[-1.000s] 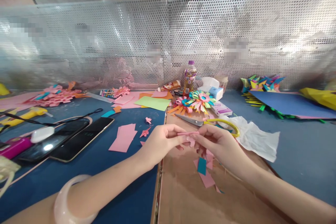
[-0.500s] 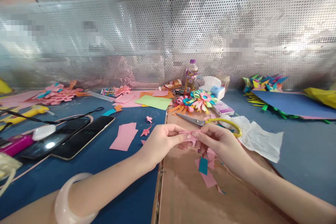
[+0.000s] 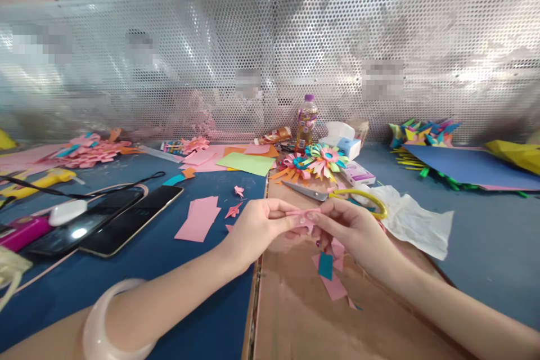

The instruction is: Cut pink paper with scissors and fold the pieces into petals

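Both my hands meet above the brown cardboard sheet (image 3: 295,315) and pinch one small pink paper strip (image 3: 300,213) between their fingertips. My left hand (image 3: 257,228) holds its left end, my right hand (image 3: 350,225) its right end. A pale bangle (image 3: 99,320) sits on my left wrist. Pink and teal paper scraps (image 3: 327,270) lie on the cardboard just below my right hand. Scissors with yellow handles (image 3: 337,196) lie just beyond my hands.
Two phones (image 3: 113,219) lie at left on the blue table. Pink paper pieces (image 3: 199,218), a green sheet (image 3: 247,163), paper flowers (image 3: 316,160), a bottle (image 3: 306,118), a tissue box (image 3: 341,140), crumpled white paper (image 3: 415,222) and a blue sheet (image 3: 468,167) surround the work area. A perforated metal screen (image 3: 270,62) stands behind.
My hands have stayed together on the pink strip, with only small finger shifts. The view has moved slightly.
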`<action>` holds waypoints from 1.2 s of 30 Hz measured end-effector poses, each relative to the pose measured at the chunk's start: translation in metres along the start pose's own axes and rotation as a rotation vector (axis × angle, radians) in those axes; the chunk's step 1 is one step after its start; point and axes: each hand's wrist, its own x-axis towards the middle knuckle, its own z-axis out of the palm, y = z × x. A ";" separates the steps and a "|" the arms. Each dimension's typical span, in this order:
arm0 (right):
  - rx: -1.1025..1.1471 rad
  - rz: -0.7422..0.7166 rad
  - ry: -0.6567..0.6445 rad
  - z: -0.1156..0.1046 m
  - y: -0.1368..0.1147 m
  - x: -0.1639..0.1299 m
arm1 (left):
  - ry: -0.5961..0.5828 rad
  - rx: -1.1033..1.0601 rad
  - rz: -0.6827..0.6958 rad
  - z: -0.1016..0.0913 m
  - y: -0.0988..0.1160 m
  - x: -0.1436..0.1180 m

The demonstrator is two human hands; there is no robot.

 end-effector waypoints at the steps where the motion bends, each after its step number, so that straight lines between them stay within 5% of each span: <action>1: -0.001 0.000 0.001 0.000 0.000 0.000 | -0.001 0.002 0.003 0.000 0.000 0.000; 36: -0.016 -0.002 0.036 0.002 0.002 0.000 | -0.019 0.034 0.096 -0.001 -0.002 0.001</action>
